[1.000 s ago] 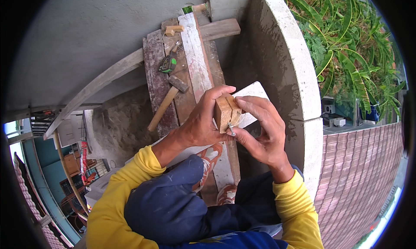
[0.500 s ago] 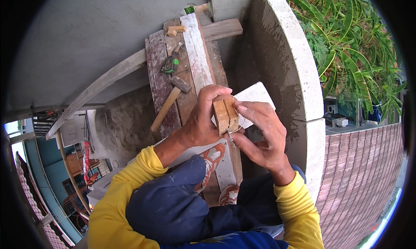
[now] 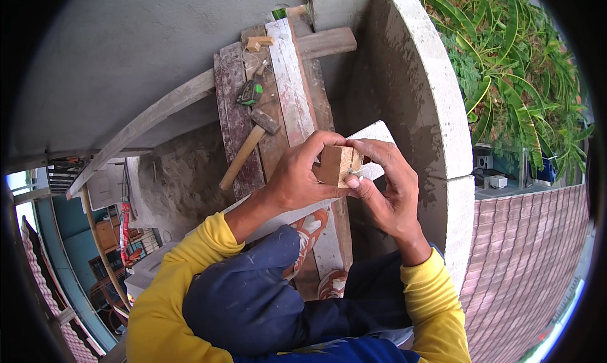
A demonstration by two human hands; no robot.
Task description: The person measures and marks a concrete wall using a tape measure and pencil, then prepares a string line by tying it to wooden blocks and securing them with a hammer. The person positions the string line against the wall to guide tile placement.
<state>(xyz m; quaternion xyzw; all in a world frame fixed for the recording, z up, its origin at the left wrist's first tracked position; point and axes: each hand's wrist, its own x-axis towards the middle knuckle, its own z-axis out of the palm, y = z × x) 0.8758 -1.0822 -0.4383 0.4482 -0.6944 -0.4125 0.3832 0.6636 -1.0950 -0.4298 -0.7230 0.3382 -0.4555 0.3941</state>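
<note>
A small wooden block is gripped by my left hand, fingers wrapped over its top and near side. My right hand touches the block's right face, thumb and forefinger pinching a small nail against it. Both hands hover above weathered wooden planks that I sit on. A hammer with a wooden handle lies on the planks just left of my left hand, and a green tape measure sits beyond it.
A curved concrete wall rises at the right, green plants behind it. A white flat board lies under my hands. A small wood offcut rests at the planks' far end. A long drop to buildings shows at lower left.
Both hands have turned the block slightly and lifted it a little farther from me; my right fingers have shifted onto its right face.
</note>
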